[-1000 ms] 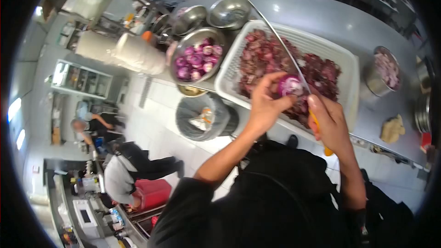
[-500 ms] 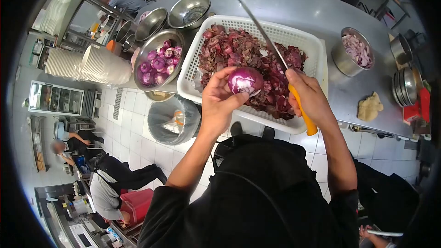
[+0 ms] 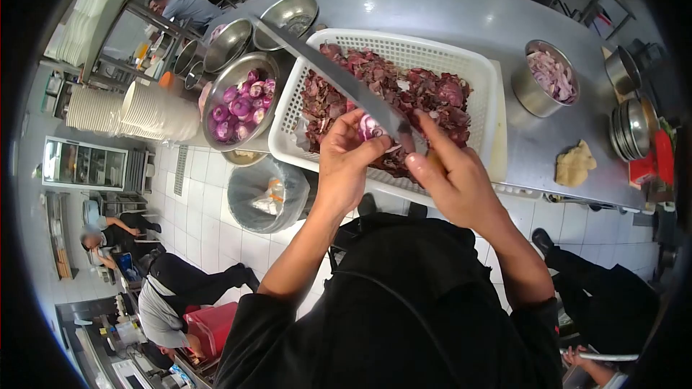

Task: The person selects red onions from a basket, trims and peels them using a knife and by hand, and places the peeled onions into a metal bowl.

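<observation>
Round purple-and-white onion, long steel knife
Left hand curled round onion; right hand half open at knife, hold unclear

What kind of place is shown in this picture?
Probably a restaurant or other commercial kitchen: a long metal worktable, a large white basket of onion skins, and stacks of bowls wrapped in plastic, with several people working around.
</observation>
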{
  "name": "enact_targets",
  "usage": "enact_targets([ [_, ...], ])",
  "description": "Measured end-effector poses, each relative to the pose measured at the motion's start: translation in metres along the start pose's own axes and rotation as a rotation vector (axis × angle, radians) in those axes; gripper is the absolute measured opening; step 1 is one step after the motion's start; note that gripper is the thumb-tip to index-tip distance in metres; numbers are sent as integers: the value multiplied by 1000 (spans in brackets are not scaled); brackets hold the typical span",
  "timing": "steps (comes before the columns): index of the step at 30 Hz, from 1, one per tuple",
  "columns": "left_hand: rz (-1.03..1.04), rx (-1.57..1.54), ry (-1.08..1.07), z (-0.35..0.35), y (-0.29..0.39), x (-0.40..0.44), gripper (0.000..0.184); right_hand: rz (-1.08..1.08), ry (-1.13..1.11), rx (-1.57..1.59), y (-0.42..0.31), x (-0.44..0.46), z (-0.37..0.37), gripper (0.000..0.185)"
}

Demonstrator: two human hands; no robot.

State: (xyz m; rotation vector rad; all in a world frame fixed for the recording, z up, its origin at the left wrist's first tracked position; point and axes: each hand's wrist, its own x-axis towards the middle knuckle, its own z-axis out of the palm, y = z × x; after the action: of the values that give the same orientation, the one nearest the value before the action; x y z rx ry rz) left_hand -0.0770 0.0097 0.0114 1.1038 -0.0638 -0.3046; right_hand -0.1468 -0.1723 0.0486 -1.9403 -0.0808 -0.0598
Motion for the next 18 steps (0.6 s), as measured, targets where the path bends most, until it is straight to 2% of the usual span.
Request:
enact_targets([
  [10, 106, 117, -30, 10, -4, -1, 45, -118, 1, -102, -4, -1, 9, 66],
  [18, 177, 134, 33, 11, -8, -3, 42, -202, 75, -253, 2, 3, 19, 60],
])
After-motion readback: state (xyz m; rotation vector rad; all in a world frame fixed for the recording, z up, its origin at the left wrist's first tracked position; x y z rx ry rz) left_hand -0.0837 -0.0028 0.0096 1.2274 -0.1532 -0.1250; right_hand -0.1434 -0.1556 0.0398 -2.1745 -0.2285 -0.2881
